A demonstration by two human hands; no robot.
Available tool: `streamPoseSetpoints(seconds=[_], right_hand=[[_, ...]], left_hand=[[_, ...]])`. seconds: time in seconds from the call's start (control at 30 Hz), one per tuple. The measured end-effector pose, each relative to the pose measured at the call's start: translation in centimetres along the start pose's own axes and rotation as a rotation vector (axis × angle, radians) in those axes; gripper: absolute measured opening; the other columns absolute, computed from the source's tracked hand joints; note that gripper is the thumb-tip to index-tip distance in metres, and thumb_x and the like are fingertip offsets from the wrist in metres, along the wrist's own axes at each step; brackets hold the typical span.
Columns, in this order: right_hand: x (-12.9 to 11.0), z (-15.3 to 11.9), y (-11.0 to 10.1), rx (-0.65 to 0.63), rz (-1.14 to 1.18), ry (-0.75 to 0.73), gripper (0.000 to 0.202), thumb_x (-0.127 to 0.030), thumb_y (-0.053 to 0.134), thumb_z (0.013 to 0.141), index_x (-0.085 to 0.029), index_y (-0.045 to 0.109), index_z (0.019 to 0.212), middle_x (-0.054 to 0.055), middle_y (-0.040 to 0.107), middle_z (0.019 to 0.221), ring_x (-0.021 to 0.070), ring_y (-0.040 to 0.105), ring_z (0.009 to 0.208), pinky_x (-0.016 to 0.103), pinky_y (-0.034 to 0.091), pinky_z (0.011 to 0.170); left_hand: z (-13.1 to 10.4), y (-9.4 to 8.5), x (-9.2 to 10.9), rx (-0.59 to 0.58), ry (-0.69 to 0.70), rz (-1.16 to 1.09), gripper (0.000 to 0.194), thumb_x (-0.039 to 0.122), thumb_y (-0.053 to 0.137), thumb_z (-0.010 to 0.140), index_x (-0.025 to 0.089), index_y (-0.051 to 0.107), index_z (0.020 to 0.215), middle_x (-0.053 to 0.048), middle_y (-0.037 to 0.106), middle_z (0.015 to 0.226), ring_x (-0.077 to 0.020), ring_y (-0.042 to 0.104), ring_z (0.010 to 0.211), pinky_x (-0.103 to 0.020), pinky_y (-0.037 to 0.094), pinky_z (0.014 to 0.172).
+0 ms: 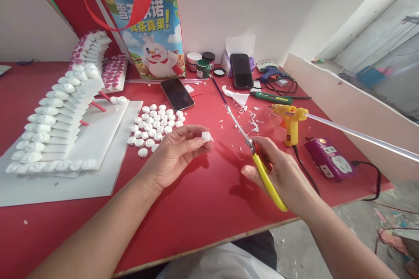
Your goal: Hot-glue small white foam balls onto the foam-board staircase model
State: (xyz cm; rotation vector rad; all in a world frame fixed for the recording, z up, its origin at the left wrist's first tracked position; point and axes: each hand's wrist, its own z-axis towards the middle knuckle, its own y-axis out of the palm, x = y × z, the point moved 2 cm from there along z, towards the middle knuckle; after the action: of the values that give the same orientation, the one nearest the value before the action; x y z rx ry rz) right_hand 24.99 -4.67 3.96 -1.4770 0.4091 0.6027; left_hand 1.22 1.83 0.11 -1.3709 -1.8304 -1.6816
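Note:
My left hand (183, 148) pinches a small white piece (206, 136) between thumb and fingers, above the red table (209, 209). In my right hand (278, 165) are yellow-handled pliers (266, 183), their jaws pointing up and to the left, apart from the white piece. Several small white swirled pieces (153, 124) lie grouped just beyond my left hand. White shavings (254, 124) are scattered past the pliers. At the left, a curved stepped model (70, 113) edged with white pieces stands on a white board (119, 139).
A yellow glue gun (290, 122) with a long clear stick stands at the right, near a purple power strip (329, 159) and cables. Farther back are two phones (177, 93), a green-handled tool (273, 98), paint jars (203, 69) and a printed bag (153, 39).

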Motion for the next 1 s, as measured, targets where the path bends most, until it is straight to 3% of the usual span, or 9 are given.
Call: streamPoseSetpoints(seconds=[0.17, 0.37, 0.6, 1.0], right_hand=[[-0.7, -0.2, 0.0, 0.048, -0.098, -0.200, 0.072, -0.081, 0.053, 0.093, -0.017, 0.052, 0.126, 0.003, 0.064, 0.087, 0.0133, 0.050, 0.058, 0.026, 0.042, 0.053], [-2.0, 0.0, 1.3, 0.075, -0.275, -0.318, 0.082, -0.086, 0.050, 0.090, -0.011, 0.057, 0.123, 0.009, 0.067, 0.089, 0.0224, 0.068, 0.071, 0.033, 0.054, 0.065], [-2.4, 0.4, 2.4, 0.110, -0.319, -0.354, 0.085, -0.087, 0.050, 0.089, -0.008, 0.060, 0.119, 0.010, 0.066, 0.086, 0.0247, 0.067, 0.070, 0.035, 0.054, 0.064], [-2.5, 0.7, 2.5, 0.113, -0.342, -0.316, 0.072, -0.079, 0.046, 0.098, -0.011, 0.067, 0.109, 0.006, 0.062, 0.078, 0.0197, 0.059, 0.058, 0.029, 0.043, 0.054]], left_hand=[[0.3, 0.2, 0.0, 0.049, -0.060, -0.124, 0.031, 0.018, 0.101, 0.061, 0.016, 0.081, 0.084, -0.002, 0.080, 0.079, -0.0138, 0.078, 0.072, -0.021, 0.065, 0.072], [0.3, 0.3, -0.2, 0.086, -0.061, -0.160, 0.035, 0.016, 0.103, 0.055, 0.013, 0.080, 0.082, -0.002, 0.080, 0.077, -0.0138, 0.077, 0.072, -0.022, 0.066, 0.075], [0.3, 0.4, -0.6, 0.005, 0.036, -0.084, 0.023, 0.015, 0.097, 0.069, 0.014, 0.083, 0.087, -0.004, 0.083, 0.089, -0.0145, 0.078, 0.087, -0.022, 0.065, 0.086], [0.0, 0.8, -0.5, 0.014, 0.152, 0.064, 0.016, 0.018, 0.094, 0.073, 0.019, 0.084, 0.086, 0.000, 0.083, 0.086, -0.0129, 0.077, 0.086, -0.022, 0.061, 0.088]])
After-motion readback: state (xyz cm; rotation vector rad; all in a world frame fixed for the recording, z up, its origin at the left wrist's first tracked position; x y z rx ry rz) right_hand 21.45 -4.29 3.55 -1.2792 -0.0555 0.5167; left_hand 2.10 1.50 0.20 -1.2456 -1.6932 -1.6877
